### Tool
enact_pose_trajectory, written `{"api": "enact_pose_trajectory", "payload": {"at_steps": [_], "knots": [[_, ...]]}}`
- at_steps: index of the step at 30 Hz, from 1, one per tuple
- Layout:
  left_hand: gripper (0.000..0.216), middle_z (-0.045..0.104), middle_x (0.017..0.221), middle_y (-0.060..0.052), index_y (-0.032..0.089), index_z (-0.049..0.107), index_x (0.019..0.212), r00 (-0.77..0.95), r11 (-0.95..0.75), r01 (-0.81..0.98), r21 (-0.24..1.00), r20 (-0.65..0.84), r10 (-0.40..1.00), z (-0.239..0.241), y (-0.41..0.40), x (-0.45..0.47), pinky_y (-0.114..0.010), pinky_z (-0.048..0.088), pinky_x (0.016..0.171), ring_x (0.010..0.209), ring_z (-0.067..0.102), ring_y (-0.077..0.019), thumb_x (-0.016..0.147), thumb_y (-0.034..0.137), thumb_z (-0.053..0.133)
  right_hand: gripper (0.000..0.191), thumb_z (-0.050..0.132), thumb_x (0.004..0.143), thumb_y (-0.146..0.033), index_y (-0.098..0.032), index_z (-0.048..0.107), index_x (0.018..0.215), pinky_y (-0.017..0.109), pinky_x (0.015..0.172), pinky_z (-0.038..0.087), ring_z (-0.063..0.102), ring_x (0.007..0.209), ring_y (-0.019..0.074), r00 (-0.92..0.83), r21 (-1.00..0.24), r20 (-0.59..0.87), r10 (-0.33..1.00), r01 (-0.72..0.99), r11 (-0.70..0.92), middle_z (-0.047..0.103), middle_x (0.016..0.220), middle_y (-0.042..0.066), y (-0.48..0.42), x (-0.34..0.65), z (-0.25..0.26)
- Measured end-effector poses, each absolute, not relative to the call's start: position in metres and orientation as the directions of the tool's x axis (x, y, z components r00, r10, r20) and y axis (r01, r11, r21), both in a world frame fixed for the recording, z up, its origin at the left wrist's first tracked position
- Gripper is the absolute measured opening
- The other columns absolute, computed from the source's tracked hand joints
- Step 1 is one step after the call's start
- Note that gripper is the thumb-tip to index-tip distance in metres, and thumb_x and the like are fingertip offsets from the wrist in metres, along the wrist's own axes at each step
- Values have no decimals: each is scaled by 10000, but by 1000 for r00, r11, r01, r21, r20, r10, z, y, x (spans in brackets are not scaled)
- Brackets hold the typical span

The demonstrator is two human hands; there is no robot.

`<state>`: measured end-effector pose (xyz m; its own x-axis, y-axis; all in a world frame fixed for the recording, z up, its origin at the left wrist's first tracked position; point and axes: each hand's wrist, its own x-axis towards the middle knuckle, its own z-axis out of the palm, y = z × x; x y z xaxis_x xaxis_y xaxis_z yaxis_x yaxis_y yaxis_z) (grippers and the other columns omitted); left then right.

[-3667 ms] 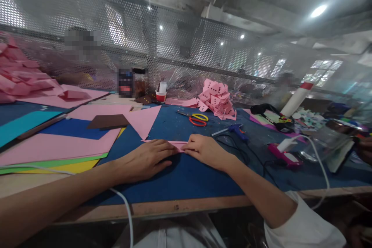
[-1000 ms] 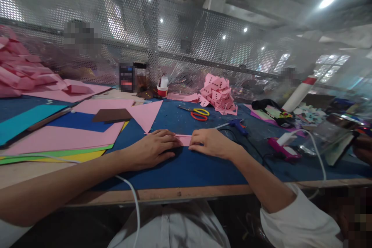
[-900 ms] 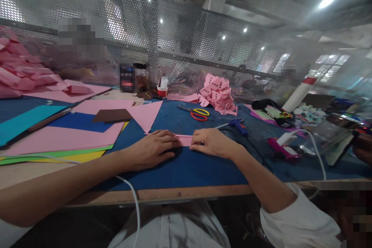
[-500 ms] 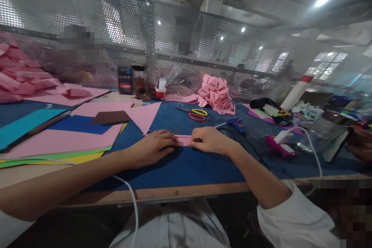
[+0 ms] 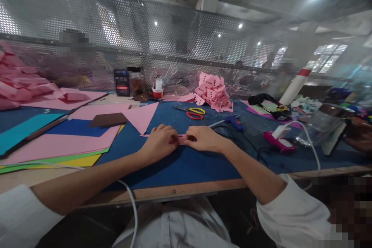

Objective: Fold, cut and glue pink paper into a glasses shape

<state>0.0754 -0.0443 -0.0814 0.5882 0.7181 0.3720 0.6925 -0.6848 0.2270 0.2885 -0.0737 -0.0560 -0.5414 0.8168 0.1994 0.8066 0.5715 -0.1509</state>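
A narrow folded strip of pink paper [image 5: 182, 138] lies on the blue table top [image 5: 186, 164] in front of me. My left hand [image 5: 159, 144] rests on its left part with the fingers curled and pressed down on it. My right hand [image 5: 202, 139] pinches the strip's right part, fingertips almost meeting those of the left. Most of the strip is hidden under both hands.
Large pink, blue, green and yellow sheets [image 5: 58, 139] lie at the left. Behind are yellow-red scissors [image 5: 193, 113], a blue glue gun [image 5: 232, 121], a heap of pink dotted pieces [image 5: 213, 93], a small red cup [image 5: 157, 92] and a mesh wall. Another person's hand [image 5: 359, 136] is at the far right.
My left hand has curled its fingers and moved up onto the strip, closer to my right hand. The view has shifted slightly to the right.
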Motion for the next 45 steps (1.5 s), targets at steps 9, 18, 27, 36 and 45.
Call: {"api": "enact_pose_trajectory", "payload": {"at_steps": [9, 18, 27, 36, 45], "knots": [[150, 693, 921, -28, 233, 681, 825, 555, -665, 690, 286, 380, 740, -85, -46, 75, -399, 362, 827, 961, 537, -263, 806, 223, 532, 219, 545, 923, -369, -195, 634, 822, 255, 625, 296, 567, 741, 139, -472, -103, 195, 860, 862, 496, 657, 887, 22, -72, 280, -63], [176, 714, 940, -17, 244, 692, 844, 532, -646, 685, 337, 376, 759, -87, -44, 74, -409, 363, 841, 1001, 548, -276, 769, 186, 544, 246, 524, 928, -398, -204, 635, 825, 262, 622, 290, 583, 770, 144, -438, -74, 180, 881, 887, 456, 665, 920, 19, -74, 274, -65], [137, 711, 920, -30, 231, 689, 837, 522, -640, 696, 327, 383, 762, -85, -45, 75, -430, 383, 865, 983, 551, -276, 819, 267, 559, 282, 481, 927, -401, -205, 623, 784, 278, 608, 286, 596, 742, 160, -399, -24, 211, 893, 911, 412, 662, 867, 33, -77, 268, -66], [214, 716, 949, -19, 245, 682, 889, 517, -615, 692, 378, 335, 788, -86, -42, 72, -430, 395, 885, 1021, 558, -277, 749, 162, 542, 112, 559, 845, -290, -216, 619, 788, 264, 613, 307, 596, 752, 152, -386, -95, 172, 906, 909, 405, 665, 888, 14, -76, 268, -64], [306, 719, 976, -11, 245, 678, 913, 537, -632, 658, 410, 333, 775, -86, -41, 69, -426, 402, 902, 1039, 548, -272, 708, 102, 502, 65, 566, 818, -261, -217, 612, 829, 244, 595, 302, 574, 715, 135, -392, -183, 187, 901, 887, 424, 669, 873, -2, -75, 273, -65]]}}
